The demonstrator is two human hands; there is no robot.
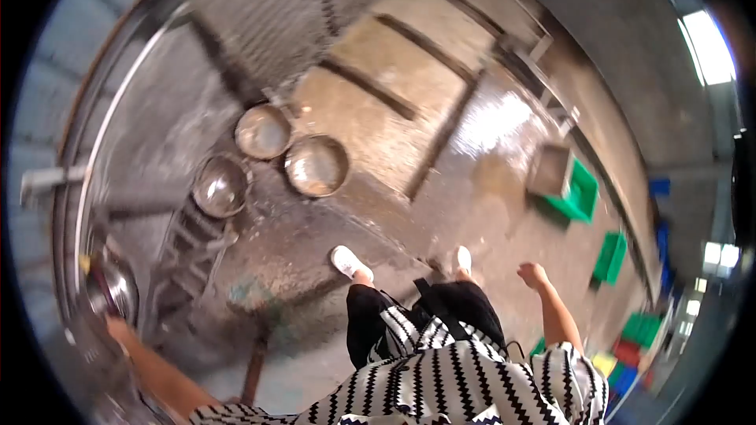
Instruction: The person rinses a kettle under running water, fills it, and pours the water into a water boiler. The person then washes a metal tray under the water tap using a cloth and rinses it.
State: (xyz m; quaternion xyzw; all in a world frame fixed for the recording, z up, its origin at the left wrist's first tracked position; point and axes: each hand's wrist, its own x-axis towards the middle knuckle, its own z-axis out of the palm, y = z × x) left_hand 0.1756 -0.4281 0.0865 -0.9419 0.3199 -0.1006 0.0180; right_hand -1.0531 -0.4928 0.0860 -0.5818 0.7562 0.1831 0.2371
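Note:
My left hand [118, 330] is at the lower left, at the lower edge of a shiny round metal bowl [114, 290]. Its fingers are blurred, and whether they grip the rim cannot be made out. My right hand [533, 275] hangs in the air at the right, above the floor, with its fingers bent together and nothing visible in them. Three round metal basins stand ahead: one on the left [220, 186], one at the back [264, 131] and one on the right [316, 165]. Their contents are blurred.
Past the basins lies a tan floor section [394, 79] with dark bars. Green crates [583, 191] [609, 257] stand on the wet floor at the right. A pale rail [118, 102] curves along the left. Coloured crates [630, 346] are at the lower right.

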